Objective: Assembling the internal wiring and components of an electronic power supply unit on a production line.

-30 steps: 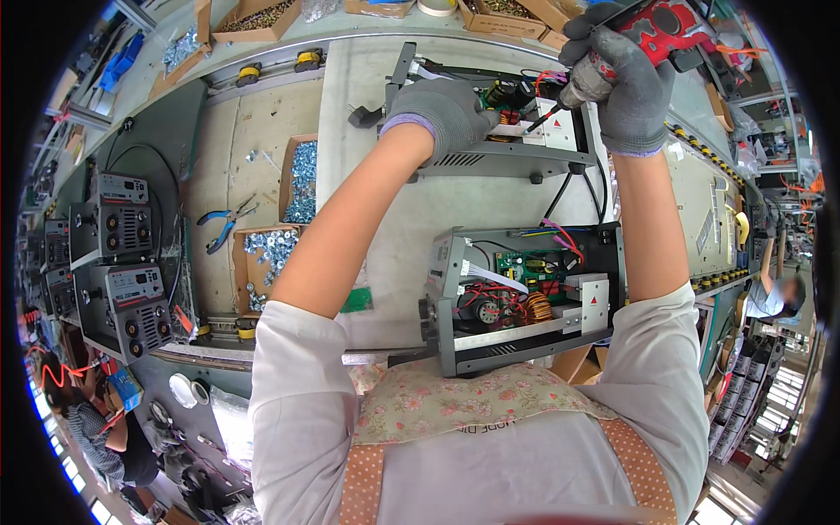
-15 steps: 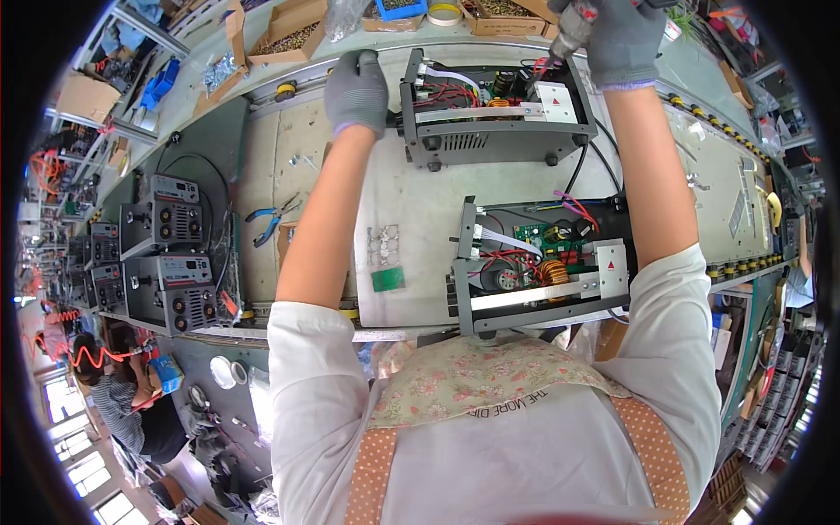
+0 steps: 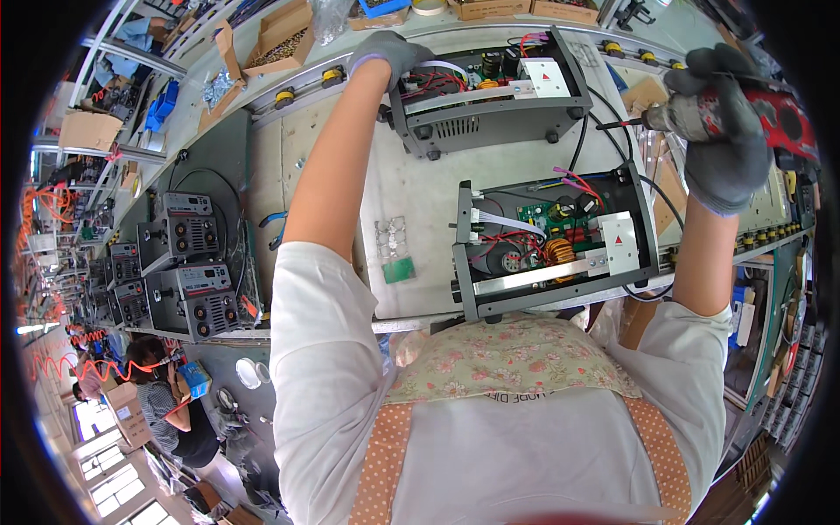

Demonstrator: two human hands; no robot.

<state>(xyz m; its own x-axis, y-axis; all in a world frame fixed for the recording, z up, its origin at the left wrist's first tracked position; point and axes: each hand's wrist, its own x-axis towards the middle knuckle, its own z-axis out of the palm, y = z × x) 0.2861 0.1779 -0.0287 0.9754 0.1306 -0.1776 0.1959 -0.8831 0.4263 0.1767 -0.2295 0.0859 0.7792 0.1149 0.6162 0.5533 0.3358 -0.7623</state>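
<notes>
My right hand [image 3: 726, 162], in a grey glove, is wrapped round a red and black cordless screwdriver [image 3: 774, 118]. Its long dark bit points left, right of two open welding machines and apart from both. At the far open welding machine [image 3: 481, 122], my gloved left hand [image 3: 385, 54] grips the upper corner of the front panel; some fingertips are hidden behind it. Wires, coils and a white plate show inside that black housing. The near open welding machine [image 3: 560, 284] sits closer to my body, with a similar inside and a metal strip along its side.
On the left stand several closed welding machines [image 3: 197, 297]. Blue-handled pliers [image 3: 273, 226] and a green piece [image 3: 399, 270] lie on the bench. A cardboard box of screws [image 3: 280, 44] sits at the far edge. Black cables [image 3: 662, 197] loop on the right. A co-worker [image 3: 166, 407] is at lower left.
My right hand has drawn the screwdriver off the far machine, rightward and nearer. My left hand has moved up and right onto the panel's corner.
</notes>
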